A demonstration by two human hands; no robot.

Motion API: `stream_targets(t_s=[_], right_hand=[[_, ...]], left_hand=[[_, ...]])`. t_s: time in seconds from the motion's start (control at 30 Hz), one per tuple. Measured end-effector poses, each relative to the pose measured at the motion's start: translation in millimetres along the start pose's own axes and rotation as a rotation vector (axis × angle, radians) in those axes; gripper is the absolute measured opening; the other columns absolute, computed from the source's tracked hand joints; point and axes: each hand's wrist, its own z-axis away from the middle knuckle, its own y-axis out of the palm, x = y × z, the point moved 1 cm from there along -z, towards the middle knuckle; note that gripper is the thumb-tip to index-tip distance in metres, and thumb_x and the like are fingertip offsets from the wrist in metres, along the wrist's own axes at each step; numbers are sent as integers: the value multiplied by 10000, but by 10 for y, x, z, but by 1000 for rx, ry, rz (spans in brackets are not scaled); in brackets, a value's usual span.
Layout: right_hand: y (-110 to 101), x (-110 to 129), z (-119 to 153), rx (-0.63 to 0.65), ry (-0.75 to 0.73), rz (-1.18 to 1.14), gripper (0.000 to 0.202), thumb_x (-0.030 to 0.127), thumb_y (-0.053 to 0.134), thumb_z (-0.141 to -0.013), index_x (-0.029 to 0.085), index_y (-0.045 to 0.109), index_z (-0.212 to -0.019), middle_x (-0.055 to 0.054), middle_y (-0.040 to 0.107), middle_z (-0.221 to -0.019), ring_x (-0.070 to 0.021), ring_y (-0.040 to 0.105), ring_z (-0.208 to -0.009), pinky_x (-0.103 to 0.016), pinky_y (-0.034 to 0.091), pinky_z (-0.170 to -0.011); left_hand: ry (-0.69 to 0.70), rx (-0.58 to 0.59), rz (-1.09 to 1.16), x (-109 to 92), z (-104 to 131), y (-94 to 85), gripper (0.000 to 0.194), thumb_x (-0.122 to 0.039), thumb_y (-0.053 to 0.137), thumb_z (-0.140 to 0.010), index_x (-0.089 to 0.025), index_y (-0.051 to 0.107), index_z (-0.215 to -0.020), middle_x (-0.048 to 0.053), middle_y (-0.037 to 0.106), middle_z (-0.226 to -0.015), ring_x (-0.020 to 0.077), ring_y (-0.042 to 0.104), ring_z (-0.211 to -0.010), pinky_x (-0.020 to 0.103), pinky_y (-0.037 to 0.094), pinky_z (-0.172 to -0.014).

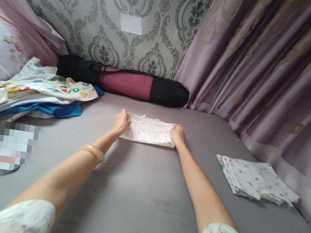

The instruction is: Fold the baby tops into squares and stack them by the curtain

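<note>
A white cloth with a small pale print is stretched between my two hands over the grey sheet. My left hand, below a wrist with a pale bangle, grips its left end with closed fingers. At the right end, the fingers of my right hand are closed on the cloth's upper corner. The cloth looks folded into a wide, short rectangle, with an uneven upper edge.
Loose colourful clothes are heaped at the left. Folded printed cloths lie at the right, near the purple curtain. A long black and red bag rests against the patterned wall.
</note>
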Motion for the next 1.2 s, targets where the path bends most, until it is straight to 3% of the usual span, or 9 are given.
stream_targets(t_s=[0.23, 0.57, 0.87, 1.07, 1.2], right_hand=[[52, 67, 27, -14, -51, 119, 403, 324, 220, -1041, 136, 502, -1259, -195, 684, -1102, -277, 668, -1048, -378, 476, -871], [199, 34, -105, -41, -40, 209, 419, 348, 212, -1051, 107, 506, -1227, -216, 687, -1103, -272, 678, -1040, -363, 474, -878], [245, 47, -138, -54, -3, 185, 396, 299, 310, -1032, 51, 572, -1196, -253, 682, -1109, -294, 665, -1073, -374, 466, -905], [101, -49, -185, 84, 66, 49, 507, 418, 325, -1003, 73, 670, -1141, -251, 669, -1169, -321, 639, -1118, -371, 479, -885], [32, -223, -71, 152, 32, 34, 482, 437, 336, -991, 119, 680, -1102, -201, 705, -1111, -298, 654, -1090, -336, 483, -848]], left_hand=[[69, -21, -122, 7, -3, 100, 340, -91, 379, -858, -117, 438, -1192, 196, 644, -1150, 302, 653, -1029, 348, 477, -810], [76, -20, -175, -16, -95, 185, 296, -130, 329, -930, -140, 452, -1198, 192, 624, -1176, 311, 660, -1018, 370, 475, -827], [83, 28, -199, 21, -160, 257, 334, -89, 328, -883, -98, 431, -1202, 227, 618, -1185, 340, 640, -1052, 400, 468, -845], [-50, 22, -1, 129, -189, 165, 388, -317, 395, -955, -57, 450, -1237, 244, 649, -1128, 322, 628, -1094, 377, 462, -885], [-113, 115, 116, 348, -67, 27, 451, -406, 516, -900, -78, 500, -1209, 191, 677, -1064, 295, 640, -1046, 344, 484, -825]])
